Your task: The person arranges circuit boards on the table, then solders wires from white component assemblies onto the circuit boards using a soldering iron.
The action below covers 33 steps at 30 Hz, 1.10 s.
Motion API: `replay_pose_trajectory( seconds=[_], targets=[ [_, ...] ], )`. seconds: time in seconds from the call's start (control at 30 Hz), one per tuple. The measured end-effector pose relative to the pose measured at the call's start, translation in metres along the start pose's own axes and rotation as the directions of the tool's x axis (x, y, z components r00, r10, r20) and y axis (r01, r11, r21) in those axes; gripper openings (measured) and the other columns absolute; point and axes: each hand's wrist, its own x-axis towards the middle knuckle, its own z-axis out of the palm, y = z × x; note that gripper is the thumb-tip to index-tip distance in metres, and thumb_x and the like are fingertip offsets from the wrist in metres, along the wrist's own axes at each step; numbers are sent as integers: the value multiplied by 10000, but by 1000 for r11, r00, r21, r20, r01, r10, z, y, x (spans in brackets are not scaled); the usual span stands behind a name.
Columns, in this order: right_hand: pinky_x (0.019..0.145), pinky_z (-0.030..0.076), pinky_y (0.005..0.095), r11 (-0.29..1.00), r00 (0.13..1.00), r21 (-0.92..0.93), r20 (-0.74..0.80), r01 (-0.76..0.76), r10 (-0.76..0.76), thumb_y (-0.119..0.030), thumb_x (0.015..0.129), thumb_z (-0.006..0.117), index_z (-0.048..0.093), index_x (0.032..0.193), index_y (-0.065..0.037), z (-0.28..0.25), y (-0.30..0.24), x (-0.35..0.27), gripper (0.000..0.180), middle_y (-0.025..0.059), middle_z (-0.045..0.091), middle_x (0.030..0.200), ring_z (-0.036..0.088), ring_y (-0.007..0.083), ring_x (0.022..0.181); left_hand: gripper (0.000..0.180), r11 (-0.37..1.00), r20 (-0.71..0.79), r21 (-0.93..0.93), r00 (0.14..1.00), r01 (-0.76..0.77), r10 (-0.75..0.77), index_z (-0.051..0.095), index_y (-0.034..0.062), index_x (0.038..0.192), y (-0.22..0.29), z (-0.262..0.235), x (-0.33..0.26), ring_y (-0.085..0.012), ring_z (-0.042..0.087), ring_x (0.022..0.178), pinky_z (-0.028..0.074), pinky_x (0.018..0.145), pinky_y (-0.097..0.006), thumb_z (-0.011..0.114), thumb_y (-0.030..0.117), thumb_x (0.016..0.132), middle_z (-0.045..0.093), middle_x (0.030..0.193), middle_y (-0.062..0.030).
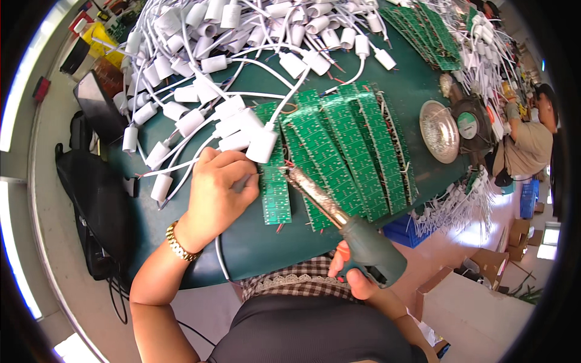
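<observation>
My right hand is wrapped round the dark green handle of a soldering gun. Its long metal barrel points up and left, with the tip at a narrow green circuit board strip, beside short red wires. Pinched at that strip's left edge, my left hand wears a gold band at the wrist; what its fingertips grip is too small to make out. A white cylindrical socket on a white cable lies just above the fingers. More green board panels overlap to the right of the strip.
A large heap of white corded sockets covers the far side of the green table. At right stand a round metal dish and a fan-like device. A black bag lies left. Another person sits far right.
</observation>
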Motion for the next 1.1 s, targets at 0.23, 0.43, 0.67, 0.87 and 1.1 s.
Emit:
replay_pose_trajectory(
  seconds=[0.23,0.43,0.67,0.87,1.1],
  targets=[
    [662,541,361,994,995,62,29,94,-96,-311,919,638,458,1257,-19,-7,12,-3,481,108,568,896,604,209,751,264,854,371,517,881,66,-293,597,82,944,41,-45,-11,-266,634,752,490,621,-391,715,103,709,608,833,-68],
    [631,497,338,982,995,159,-34,99,-95,-289,916,636,466,1227,-19,-8,4,-2,445,95,580,846,590,180,706,153,849,80,524,989,66,-127,635,63,850,34,-49,-6,-271,620,705,499,592,-367,655,-22,724,572,849,-88],
    [620,535,371,975,992,188,-59,117,-108,-405,929,630,440,1286,-33,-10,12,-11,550,104,543,857,590,221,687,275,992,-39,81,994,-97,101,615,-4,997,-6,-16,32,-321,625,755,514,649,-384,589,-114,745,595,916,-156],
    [619,535,368,974,978,172,-172,148,-119,-384,935,619,420,1306,-40,-16,18,-29,544,105,543,858,579,215,683,219,829,-141,534,984,166,-106,541,42,907,-22,-49,43,-346,605,800,466,687,-483,625,45,704,595,807,-141],
    [617,533,371,971,976,210,-203,118,-75,-405,927,628,423,1296,-38,-18,19,-26,559,99,542,839,581,225,671,345,910,-1,98,915,402,-404,640,62,1040,-63,-64,39,-216,673,809,514,748,-341,793,139,740,689,823,-92]
  ],
)
